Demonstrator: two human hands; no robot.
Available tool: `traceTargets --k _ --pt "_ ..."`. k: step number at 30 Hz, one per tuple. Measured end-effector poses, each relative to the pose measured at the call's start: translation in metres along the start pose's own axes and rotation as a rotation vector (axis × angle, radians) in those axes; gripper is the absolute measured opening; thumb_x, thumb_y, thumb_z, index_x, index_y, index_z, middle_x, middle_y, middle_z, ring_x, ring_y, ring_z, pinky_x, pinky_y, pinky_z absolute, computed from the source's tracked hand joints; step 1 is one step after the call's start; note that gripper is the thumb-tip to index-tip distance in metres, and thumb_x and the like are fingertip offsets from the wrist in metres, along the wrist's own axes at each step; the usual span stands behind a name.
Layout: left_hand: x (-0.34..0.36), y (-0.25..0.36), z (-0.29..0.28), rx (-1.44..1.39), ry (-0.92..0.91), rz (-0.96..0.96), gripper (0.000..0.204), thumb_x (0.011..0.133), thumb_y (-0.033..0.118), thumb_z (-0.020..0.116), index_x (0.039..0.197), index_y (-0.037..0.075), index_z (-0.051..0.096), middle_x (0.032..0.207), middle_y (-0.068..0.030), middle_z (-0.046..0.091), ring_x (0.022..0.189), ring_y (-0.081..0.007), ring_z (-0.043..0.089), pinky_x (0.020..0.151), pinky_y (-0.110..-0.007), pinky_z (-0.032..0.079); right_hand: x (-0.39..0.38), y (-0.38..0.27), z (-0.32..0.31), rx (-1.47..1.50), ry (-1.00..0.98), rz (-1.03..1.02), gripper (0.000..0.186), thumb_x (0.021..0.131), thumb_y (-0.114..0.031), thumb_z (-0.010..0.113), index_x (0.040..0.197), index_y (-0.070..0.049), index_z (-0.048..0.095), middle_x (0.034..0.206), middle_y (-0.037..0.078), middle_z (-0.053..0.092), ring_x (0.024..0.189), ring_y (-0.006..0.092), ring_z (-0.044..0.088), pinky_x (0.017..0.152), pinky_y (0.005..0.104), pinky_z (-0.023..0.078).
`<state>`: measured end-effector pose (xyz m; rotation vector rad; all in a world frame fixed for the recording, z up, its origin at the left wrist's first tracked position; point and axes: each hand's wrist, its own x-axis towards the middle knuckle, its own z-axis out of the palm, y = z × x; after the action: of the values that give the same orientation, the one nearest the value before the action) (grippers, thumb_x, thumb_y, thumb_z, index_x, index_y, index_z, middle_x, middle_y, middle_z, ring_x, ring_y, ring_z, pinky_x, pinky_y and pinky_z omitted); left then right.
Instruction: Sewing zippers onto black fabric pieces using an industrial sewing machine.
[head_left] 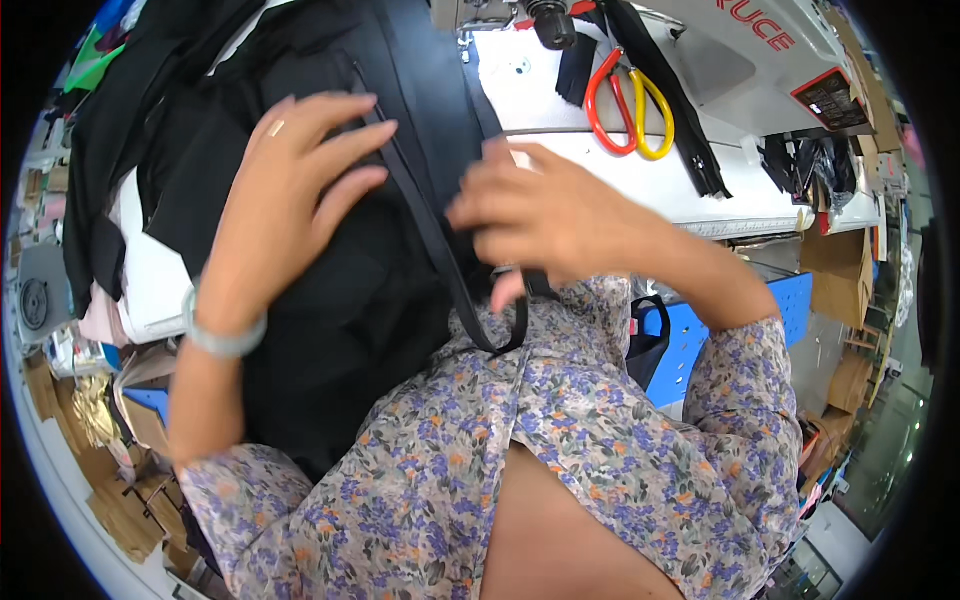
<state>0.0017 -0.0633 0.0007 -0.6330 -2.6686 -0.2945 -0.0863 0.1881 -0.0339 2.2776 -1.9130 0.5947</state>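
My left hand (295, 200) lies over black fabric (320, 340) with its fingers spread, the fingertips beside a long, narrow black strip (420, 215) that runs down the fabric and loops near my lap. My right hand (535, 215), blurred, is over the right edge of the fabric near that strip, its fingers loosely bent and apart and its thumb pointing down. Whether its fingertips touch the fabric I cannot tell. A smoother dark panel (425, 70) stretches up behind the strip.
A sewing machine (740, 70) stands at the upper right on a white bed (590, 175). Red-and-yellow-handled scissors (652, 110) lie there beside black zipper tape (700, 160). A blue pegboard (785, 305) and cardboard boxes (835, 270) are at the right. More black garments (120, 120) are piled at the upper left.
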Motion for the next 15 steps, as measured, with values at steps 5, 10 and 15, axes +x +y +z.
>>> traceTargets --k 5,10,15 --pt "-0.102 0.071 -0.003 -0.130 0.401 -0.276 0.008 0.081 0.003 0.065 0.087 -0.001 0.068 0.075 -0.0113 0.062 0.067 -0.0246 0.057 0.061 -0.033 0.045 -0.014 -0.043 0.051 -0.274 0.017 -0.138 0.015 0.077 -0.022 0.060 0.086 -0.010 0.060 0.101 0.003 0.056 0.102 0.0202 0.053 0.097 0.0399 0.040" --pt "-0.158 0.133 0.054 -0.404 0.360 -0.514 0.008 0.075 0.001 0.070 0.083 0.001 0.069 0.070 -0.0096 0.064 0.058 -0.0228 0.058 0.055 -0.034 0.046 0.012 -0.037 0.084 -0.469 0.108 -0.281 0.012 0.076 -0.021 0.055 0.081 -0.011 0.058 0.091 0.003 0.054 0.092 0.0169 0.053 0.084 0.0323 0.041" --pt "-0.171 0.133 0.122 0.159 0.269 -0.575 0.097 0.068 0.062 0.072 0.142 0.017 0.030 0.145 -0.0208 0.030 0.134 -0.0439 0.026 0.105 -0.068 0.007 0.064 -0.027 0.056 -0.311 0.293 -0.142 0.012 0.067 -0.022 0.057 0.073 -0.012 0.055 0.073 0.000 0.049 0.067 0.0159 0.051 0.059 0.0291 0.039"
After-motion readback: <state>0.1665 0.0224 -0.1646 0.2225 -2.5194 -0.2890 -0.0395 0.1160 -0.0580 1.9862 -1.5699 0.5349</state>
